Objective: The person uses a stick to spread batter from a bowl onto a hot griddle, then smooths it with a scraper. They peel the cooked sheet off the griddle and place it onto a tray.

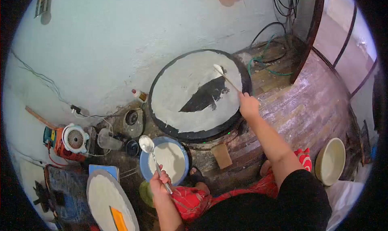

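A large round black griddle (245, 83) carries a wide layer of pale batter (178, 85), with a dark uncovered patch near its middle. My right hand (249, 106) is closed on a thin wooden stick (231, 83), whose white-coated end touches the batter near the far right. Lower left, my left hand (161, 181) is closed round the handle of a metal ladle (146, 143). The ladle's batter-coated bowl is above the left rim of a blue basin (186, 162), which holds pale batter (169, 160).
At left stand a small white fan (75, 138), a clear plastic jug (108, 140) and a round board (107, 194) with an orange piece on it. A small bottle (139, 95) is beside the griddle. A cream basin (330, 161) stands at right; cables (268, 63) lie behind.
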{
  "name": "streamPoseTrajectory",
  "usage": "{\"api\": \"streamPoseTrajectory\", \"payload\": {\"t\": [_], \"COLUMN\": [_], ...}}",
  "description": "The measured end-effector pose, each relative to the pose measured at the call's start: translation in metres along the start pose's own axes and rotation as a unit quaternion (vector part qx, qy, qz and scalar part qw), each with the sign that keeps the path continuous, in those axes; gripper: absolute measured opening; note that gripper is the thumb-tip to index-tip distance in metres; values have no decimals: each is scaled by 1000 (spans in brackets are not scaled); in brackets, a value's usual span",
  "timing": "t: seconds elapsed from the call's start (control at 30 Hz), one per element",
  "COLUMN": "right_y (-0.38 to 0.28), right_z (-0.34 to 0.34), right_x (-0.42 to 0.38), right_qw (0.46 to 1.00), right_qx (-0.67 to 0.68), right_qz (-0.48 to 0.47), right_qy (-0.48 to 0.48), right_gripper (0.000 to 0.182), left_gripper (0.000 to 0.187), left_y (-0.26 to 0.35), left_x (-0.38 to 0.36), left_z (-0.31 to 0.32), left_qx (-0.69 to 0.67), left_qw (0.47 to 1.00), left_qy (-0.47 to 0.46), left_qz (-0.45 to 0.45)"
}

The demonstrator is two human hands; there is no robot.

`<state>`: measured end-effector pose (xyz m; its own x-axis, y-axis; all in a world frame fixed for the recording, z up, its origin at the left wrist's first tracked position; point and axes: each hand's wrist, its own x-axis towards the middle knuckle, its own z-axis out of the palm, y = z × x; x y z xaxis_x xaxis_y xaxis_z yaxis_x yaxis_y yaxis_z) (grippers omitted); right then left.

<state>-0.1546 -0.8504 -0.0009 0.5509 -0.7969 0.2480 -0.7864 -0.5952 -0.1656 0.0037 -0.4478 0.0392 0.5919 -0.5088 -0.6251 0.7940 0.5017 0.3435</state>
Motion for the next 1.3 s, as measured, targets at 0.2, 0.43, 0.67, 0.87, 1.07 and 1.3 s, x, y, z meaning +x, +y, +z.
{"api": "streamPoseTrajectory", "payload": {"t": [0.2,0.43,0.67,0.87,1.07,1.3], "right_y": [12,56,74,9,15,-29], "right_z": [22,20,1,-4,-39,14], "right_x": [-18,30,8,-7,-24,-33], "right_qw": [967,957,919,937,959,947], "right_qx": [231,275,361,329,263,307], "right_qz": [93,66,94,51,69,-18], "right_qy": [-56,-68,-128,-107,-83,-93], "right_gripper": [36,29,29,28,27,28], "left_gripper": [32,32,32,30,27,29], "left_y": [-2,-2,-2,-1,0,0], "left_x": [-1,0,2,2,1,2], "left_z": [0,2,-2,0,1,-2], "left_qx": [-10,-19,-17,-3,1,19], "left_qw": [1000,1000,1000,1000,1000,1000], "left_qy": [2,5,-20,-13,13,8], "left_qz": [7,-9,-8,-19,-20,-8]}}
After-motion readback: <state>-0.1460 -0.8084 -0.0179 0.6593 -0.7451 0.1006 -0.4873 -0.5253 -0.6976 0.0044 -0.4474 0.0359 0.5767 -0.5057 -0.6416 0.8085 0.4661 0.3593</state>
